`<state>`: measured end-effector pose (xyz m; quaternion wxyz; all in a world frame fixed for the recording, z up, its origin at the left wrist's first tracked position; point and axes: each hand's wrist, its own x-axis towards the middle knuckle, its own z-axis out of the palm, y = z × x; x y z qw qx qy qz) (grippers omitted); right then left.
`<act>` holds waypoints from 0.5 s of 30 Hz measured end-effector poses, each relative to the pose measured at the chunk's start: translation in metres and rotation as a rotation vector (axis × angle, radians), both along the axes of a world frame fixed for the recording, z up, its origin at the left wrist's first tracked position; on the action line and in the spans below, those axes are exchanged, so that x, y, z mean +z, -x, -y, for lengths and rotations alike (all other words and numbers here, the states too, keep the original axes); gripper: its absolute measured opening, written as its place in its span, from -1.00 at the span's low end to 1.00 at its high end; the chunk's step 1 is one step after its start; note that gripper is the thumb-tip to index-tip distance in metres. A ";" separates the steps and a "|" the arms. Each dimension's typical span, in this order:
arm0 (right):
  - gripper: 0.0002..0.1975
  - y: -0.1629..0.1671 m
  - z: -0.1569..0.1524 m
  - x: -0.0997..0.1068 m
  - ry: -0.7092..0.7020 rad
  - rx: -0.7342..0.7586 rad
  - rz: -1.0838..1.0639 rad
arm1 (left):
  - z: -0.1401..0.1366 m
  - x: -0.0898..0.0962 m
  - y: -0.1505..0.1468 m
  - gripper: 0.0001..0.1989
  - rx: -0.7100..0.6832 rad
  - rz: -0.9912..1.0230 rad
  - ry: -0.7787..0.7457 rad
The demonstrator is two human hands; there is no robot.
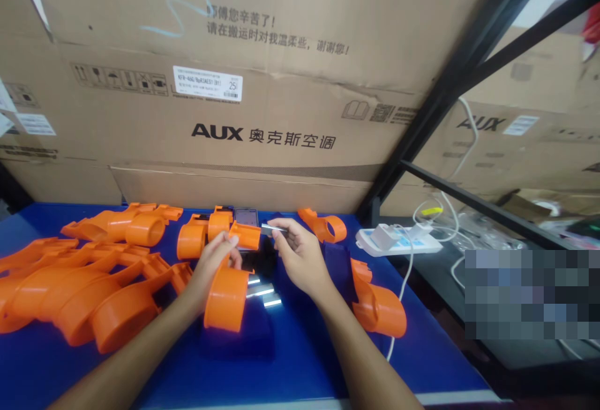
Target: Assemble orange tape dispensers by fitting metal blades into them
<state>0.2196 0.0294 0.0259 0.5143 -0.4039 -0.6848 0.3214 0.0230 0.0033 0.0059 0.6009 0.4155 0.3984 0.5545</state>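
Observation:
My left hand [213, 266] is closed around an orange plastic part [227, 297] with a wide ring at its lower end. The flat upper end of that part points right, toward my other hand. Pinched in the fingers of my right hand [297, 250] is a small shiny metal strip [268, 229], its tip close to the part's end. Whether the two touch, I cannot tell. Below, several bright metal strips [265, 291] show near a dark blue bin [239, 338]. Close behind my left hand stand more orange parts [191, 241].
Nested orange parts [70, 291] cover the left of the blue table [309, 360], with another row [126, 225] behind. Single ones [382, 307] lie at right. A phone-like object [246, 216], a white power strip [422, 245] with cables, a large carton [262, 116] and black shelf frame [431, 97] stand around.

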 end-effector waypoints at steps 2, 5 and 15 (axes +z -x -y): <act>-0.75 -0.001 0.000 0.000 0.004 0.003 0.006 | 0.000 0.001 0.000 -0.55 0.010 -0.011 -0.011; -0.77 -0.002 0.001 0.002 0.003 0.027 0.030 | 0.002 0.002 0.000 -0.56 -0.028 0.023 0.021; -0.77 0.004 0.001 -0.004 0.001 0.025 0.056 | 0.004 -0.002 -0.006 -0.63 -0.133 0.006 0.014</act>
